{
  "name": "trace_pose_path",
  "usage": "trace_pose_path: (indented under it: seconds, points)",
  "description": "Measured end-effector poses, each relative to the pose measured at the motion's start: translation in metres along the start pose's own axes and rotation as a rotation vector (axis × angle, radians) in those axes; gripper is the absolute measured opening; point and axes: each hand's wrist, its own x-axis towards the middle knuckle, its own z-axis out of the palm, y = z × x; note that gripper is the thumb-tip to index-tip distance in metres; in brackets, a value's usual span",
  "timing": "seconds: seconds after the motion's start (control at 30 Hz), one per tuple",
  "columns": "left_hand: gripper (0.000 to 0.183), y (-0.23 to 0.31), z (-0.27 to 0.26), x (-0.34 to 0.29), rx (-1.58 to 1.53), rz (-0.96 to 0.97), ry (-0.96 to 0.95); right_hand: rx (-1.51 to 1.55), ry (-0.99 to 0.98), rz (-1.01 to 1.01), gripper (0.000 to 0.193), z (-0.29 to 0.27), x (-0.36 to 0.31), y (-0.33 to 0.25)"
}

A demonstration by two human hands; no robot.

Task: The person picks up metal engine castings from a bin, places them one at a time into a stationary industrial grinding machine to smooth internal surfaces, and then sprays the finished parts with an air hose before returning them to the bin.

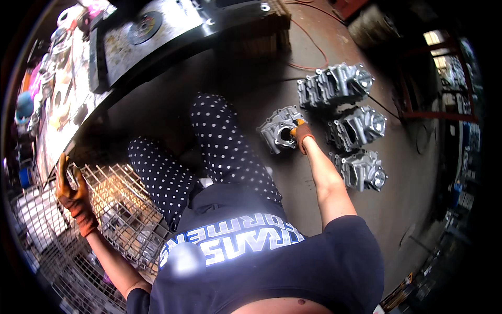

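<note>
At the right, my right hand (302,136), in an orange-brown work glove, is closed on a grey metal housing casting (273,125). Its fingers hook into the casting's round opening, so the fingertips are hidden. The casting is by the floor; whether it touches the floor I cannot tell. Beyond it stand more silver castings, one group (332,86) farther off, another casting (361,127) to the right and a third (361,170) nearer me. Out to the left, my gloved left hand (74,194) holds nothing, its fingers stretched apart above the wire mesh cage (144,230).
Metal parts lie inside the cage. Ahead is a dark-edged workbench (172,23) with a round disc (145,27) on it; cluttered parts cover the surface (57,99) at left. An orange hose (314,44) runs across the floor. A reddish metal frame (439,115) stands far right.
</note>
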Motion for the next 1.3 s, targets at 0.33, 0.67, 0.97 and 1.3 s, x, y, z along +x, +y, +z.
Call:
trace_pose_path:
  seconds: [0.33,0.67,0.97,1.3]
  points:
    - [0.039,-0.166,-0.144,-0.247,0.501,-0.691,0.132,-0.732,-0.056,-0.141,0.03,0.037,0.103,-0.032]
    - [0.04,-0.167,-0.107,-0.426,0.617,-1.513,-0.005,-0.461,0.296,-0.225,0.025,0.026,0.072,-0.003]
    - [0.076,-0.285,0.064,-0.367,0.753,-1.203,-0.531,0.072,0.358,-0.388,0.027,-0.002,0.038,0.038]
    - [0.084,-0.299,0.102,-0.347,0.436,-1.273,-0.504,0.702,0.154,-0.334,0.031,-0.076,0.022,0.112]
